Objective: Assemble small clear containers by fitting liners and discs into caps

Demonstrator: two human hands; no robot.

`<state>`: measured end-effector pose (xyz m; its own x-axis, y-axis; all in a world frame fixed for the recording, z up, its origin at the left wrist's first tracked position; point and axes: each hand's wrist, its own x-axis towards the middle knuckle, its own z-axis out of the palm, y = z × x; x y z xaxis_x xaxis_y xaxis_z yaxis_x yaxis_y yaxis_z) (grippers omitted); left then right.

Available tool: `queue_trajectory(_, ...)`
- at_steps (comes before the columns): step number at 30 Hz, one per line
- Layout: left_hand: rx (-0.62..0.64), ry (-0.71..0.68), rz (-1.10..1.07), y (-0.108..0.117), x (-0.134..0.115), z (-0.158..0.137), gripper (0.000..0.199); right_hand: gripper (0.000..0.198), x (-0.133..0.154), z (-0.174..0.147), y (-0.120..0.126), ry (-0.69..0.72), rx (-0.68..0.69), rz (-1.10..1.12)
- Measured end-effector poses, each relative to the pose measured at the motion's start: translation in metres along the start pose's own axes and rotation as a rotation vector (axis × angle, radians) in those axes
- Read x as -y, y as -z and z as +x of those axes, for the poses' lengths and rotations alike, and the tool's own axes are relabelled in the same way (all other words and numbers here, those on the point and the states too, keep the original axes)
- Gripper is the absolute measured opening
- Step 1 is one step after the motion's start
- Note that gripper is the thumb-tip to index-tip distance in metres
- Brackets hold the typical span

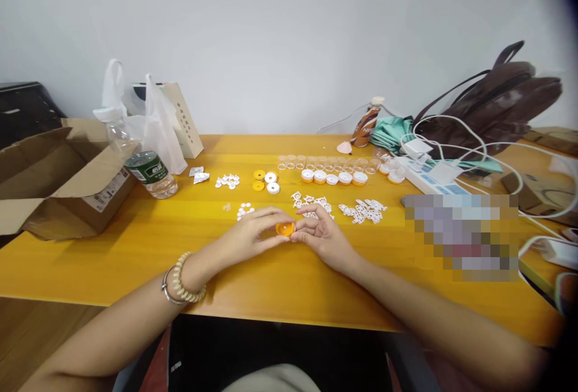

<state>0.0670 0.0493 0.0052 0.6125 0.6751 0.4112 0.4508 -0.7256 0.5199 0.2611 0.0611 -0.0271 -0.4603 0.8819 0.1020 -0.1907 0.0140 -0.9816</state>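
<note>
While the left hand (250, 233) curves its thumb and fingers around one side of a small orange cup (285, 229), the right hand (326, 239) brings thumb and fingertips to its 3 o'clock edge; the left is gripping it, but whether the right pinches it or merely steadies it I cannot tell. The cup sits between both hands over the near part of the tabletop (253, 283), its hollow face turned up toward the wearer. The step in hand seems to be close two-handed work on this single cup, and any next move would likely call for a steady left hold and light right fingertips. Taking the cup as centre, white discs (246, 211) lie just beyond the left fingers toward 10 o'clock, with white cut-out pieces (321, 202) near 1 and another heap (362, 211) between 2 and 3. Farther out, yellow rings (258, 186) lie toward 11, a row of orange-and-white caps (345, 179) between 1 and 2, and clear cups (300, 163) behind that. A water bottle (151, 169) leans near 10; a power strip (428, 184) lies past 2.
</note>
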Motion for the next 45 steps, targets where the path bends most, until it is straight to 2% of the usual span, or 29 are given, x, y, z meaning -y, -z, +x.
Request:
queue_trajectory(4,0.021,0.002,0.019,-0.002,0.004,-0.002,0.028,0.037,0.001,0.000,-0.001,-0.042,0.037,-0.075)
queue_trajectory(7,0.023,0.005,0.054,-0.005,0.007,-0.003,0.028,0.033,0.009,0.005,0.007,-0.011,0.045,-0.263)
queue_trajectory(8,0.037,0.013,0.076,-0.006,0.009,-0.003,0.027,0.030,0.014,0.007,0.013,0.018,0.015,-0.355)
queue_trajectory(10,0.079,0.018,0.121,-0.009,0.011,-0.004,0.026,0.024,0.027,0.014,0.034,0.082,-0.128,-0.561)
queue_trajectory(12,0.110,0.018,0.160,-0.012,0.012,-0.003,0.025,0.023,0.041,0.020,0.063,0.072,-0.263,-0.800)
queue_trajectory(15,0.122,0.032,0.200,-0.015,0.014,-0.003,0.025,0.018,0.058,0.023,0.108,-0.051,-0.452,-1.164)
queue_trajectory(17,0.129,0.037,0.203,-0.016,0.014,-0.003,0.026,0.020,0.062,0.022,0.130,-0.196,-0.435,-1.300)
queue_trajectory(20,0.155,0.024,0.183,-0.017,0.013,-0.003,0.029,0.025,0.060,0.021,0.144,-0.342,-0.394,-1.421)
queue_trajectory(23,0.171,0.008,0.181,-0.017,0.011,-0.005,0.031,0.024,0.053,0.023,0.143,-0.367,-0.392,-1.488)
queue_trajectory(33,0.200,0.009,0.169,-0.016,0.007,-0.004,0.036,0.014,0.050,0.023,0.130,-0.297,-0.429,-1.542)
queue_trajectory(36,0.164,0.029,0.159,-0.013,0.003,-0.003,0.040,0.016,0.052,0.023,0.123,-0.195,-0.464,-1.504)
queue_trajectory(38,0.123,0.039,0.164,-0.011,0.001,-0.002,0.036,0.019,0.051,0.024,0.114,-0.058,-0.478,-1.354)
queue_trajectory(41,0.064,0.045,0.158,-0.008,0.004,0.001,0.029,0.024,0.043,0.027,0.095,0.092,-0.427,-0.946)
queue_trajectory(45,0.098,-0.047,0.124,-0.004,0.015,0.014,0.023,0.034,0.023,0.033,0.069,0.073,-0.308,-0.437)
